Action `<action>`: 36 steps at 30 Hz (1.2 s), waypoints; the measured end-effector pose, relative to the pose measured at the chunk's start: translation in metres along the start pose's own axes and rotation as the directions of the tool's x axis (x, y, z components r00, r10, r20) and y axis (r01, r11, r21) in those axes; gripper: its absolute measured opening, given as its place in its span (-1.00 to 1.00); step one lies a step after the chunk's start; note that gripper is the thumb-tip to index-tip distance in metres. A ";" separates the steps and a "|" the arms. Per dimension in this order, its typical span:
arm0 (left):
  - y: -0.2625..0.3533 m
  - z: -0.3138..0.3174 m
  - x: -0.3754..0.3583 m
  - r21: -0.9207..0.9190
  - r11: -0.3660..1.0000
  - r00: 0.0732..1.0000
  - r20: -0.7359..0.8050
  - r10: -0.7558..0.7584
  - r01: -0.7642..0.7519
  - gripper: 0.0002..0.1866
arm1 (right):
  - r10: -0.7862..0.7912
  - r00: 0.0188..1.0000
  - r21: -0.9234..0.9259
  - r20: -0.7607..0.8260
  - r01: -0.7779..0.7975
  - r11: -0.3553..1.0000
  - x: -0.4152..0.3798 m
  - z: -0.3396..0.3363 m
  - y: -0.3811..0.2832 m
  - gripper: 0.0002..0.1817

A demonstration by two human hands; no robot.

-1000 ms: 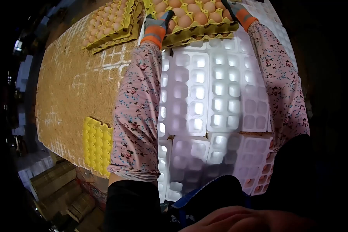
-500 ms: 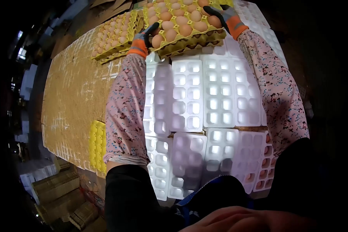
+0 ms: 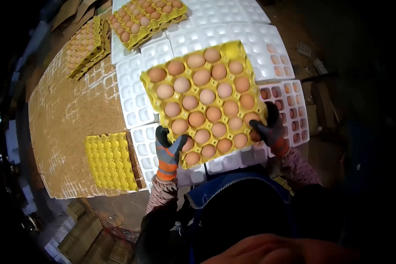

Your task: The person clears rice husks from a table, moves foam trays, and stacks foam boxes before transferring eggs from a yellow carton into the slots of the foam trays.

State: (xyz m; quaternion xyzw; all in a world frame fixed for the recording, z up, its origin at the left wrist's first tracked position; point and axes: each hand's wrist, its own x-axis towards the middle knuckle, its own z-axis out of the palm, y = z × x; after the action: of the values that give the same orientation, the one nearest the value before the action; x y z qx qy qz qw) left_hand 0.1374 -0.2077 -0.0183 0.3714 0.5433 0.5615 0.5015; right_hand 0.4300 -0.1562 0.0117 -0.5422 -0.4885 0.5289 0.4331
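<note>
A yellow egg tray (image 3: 234,53) carrying brown eggs (image 3: 207,97) is held in front of my body, above white foam trays. One corner cell at its far right has no egg. My left hand (image 3: 168,152), in a grey and orange glove, grips the near left corner with the thumb over the edge. On the near right side, my right hand (image 3: 270,132) clasps the tray's edge, thumb on top. The undersides of both hands' grips are hidden by the tray.
White foam trays (image 3: 135,84) cover the table around the held tray; some at right contain eggs (image 3: 293,113). Stacked yellow trays with eggs (image 3: 144,20) stand at the back, with another stack (image 3: 86,46) farther left. An eggless yellow tray (image 3: 111,162) lies on the brown board (image 3: 70,132).
Both hands have come back from the far end toward my body with the egg tray, which was over the far stack. Stacked egg trays remain at the back. My view has shifted.
</note>
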 end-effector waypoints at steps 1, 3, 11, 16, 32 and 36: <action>-0.007 -0.003 -0.020 0.007 1.000 0.999 0.029 -0.030 0.030 -0.52 | 0.047 0.998 0.000 -0.030 -0.047 0.999 -0.027 -0.006 0.021 -0.40; -0.006 0.003 -0.058 -0.060 0.993 0.994 0.020 -0.103 0.104 -0.54 | 0.002 0.999 0.016 -0.032 -0.001 1.000 -0.071 -0.011 0.044 -0.42; -0.049 0.005 -0.104 0.770 0.637 0.989 0.125 -0.080 -0.046 -0.58 | -0.065 0.998 -0.353 0.008 0.063 0.933 -0.098 -0.054 0.097 -0.57; -0.009 0.087 -0.137 0.933 0.255 0.927 0.161 0.340 -0.255 -0.61 | -0.322 0.906 -0.701 0.275 0.418 0.577 -0.094 -0.102 0.049 -0.50; -0.056 0.152 -0.180 0.261 0.965 0.972 0.224 -0.075 0.014 -0.57 | 0.013 0.843 -0.015 0.538 -0.005 1.000 -0.092 -0.137 0.068 -0.64; -0.037 0.147 -0.151 0.102 0.994 0.982 0.187 0.027 -0.047 -0.67 | -0.029 0.820 -0.397 0.571 0.308 0.865 -0.071 -0.118 0.020 -0.58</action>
State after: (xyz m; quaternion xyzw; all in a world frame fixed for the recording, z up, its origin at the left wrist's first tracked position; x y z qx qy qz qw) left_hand 0.3181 -0.3218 -0.0157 0.4582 0.5163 0.5040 0.5191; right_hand 0.5512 -0.2238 0.0105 -0.4100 -0.7527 0.4841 0.1761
